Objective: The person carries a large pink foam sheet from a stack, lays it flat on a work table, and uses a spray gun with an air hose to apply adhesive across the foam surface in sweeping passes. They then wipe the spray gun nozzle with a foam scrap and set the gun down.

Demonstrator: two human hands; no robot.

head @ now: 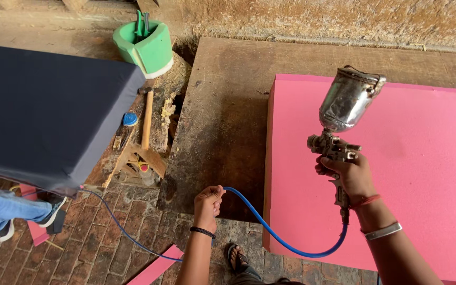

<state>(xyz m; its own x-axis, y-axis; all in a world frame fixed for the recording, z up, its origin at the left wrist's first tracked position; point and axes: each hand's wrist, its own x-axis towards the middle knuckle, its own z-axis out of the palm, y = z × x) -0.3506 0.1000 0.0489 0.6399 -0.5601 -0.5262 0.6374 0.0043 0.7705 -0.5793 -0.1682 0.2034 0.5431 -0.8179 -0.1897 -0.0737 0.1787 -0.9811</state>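
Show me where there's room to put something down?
Bare spots: the brown board between the pink foam and the hammer, and most of the foam's top. It is crowded by the green tub and hammer, where scraps lie. The right hand holds the spray gun; the left hand holds the blue hose.

The spray gun [339, 132] is bare metal, its cup shiny but smudged, the body duller. The hose [286, 240] is smooth blue plastic or rubber. The pink sheet [397, 174] looks like matt foam with a fine grain. The board [228, 116] under it is worn, stained wood. The floor [106, 248] is rough brick. The dark slab [43, 111] is covered in matt cloth.
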